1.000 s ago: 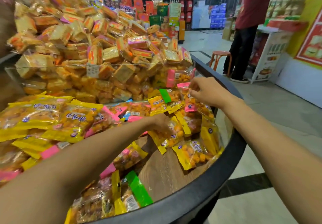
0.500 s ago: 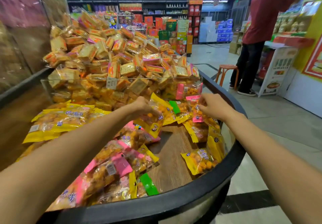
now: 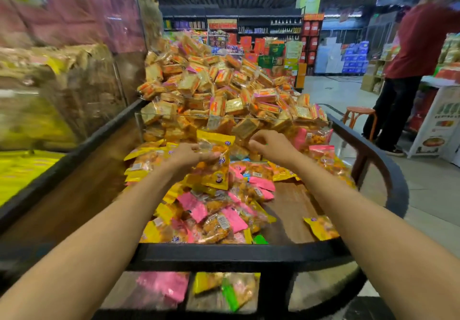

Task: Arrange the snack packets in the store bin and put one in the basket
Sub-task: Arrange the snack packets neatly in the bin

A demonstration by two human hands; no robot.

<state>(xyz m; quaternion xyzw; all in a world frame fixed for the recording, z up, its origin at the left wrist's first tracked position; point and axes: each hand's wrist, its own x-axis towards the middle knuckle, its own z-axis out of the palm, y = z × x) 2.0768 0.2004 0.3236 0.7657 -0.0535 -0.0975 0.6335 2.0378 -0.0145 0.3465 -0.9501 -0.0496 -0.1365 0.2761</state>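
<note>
Fingers [image 3: 202, 154] of the left hand [image 3: 185, 154] curl round a yellow packet [image 3: 216, 161], pinching it at mid-height so it stands upright above the heap, its top edge near the clear divider [image 3: 249, 118]. To its right the right hand [image 3: 270, 145] hangs over the packets [image 3: 214, 217] with its fingers bent inward and the tips drawn together — whether they nip anything is not clear, as the hand hides its own tips.

Below both hands the bin [image 3: 249, 255] has a dark rim and a wooden floor [image 3: 290, 210]. Yellow and pink packets lie heaped on its left and middle, reaching the near rim; one green packet [image 3: 260, 239] shows at the near edge. A single yellow one [image 3: 321, 227] lies apart at the near right, just beside the right forearm. More pink and yellow packets sit along the far right, against the divider.

Beyond the divider rises a tall pile of small orange-and-yellow square packs [image 3: 219, 88]. On the left, blurred, are another bin with yellow goods [image 3: 17, 170] and stacked pink and tan bags behind glass.

At the far right a person in a red shirt [image 3: 420, 43] and dark trousers stands by a white stand, with a small stool [image 3: 359, 115] just to their left. Shelves [image 3: 236, 24] of goods line the back wall.
</note>
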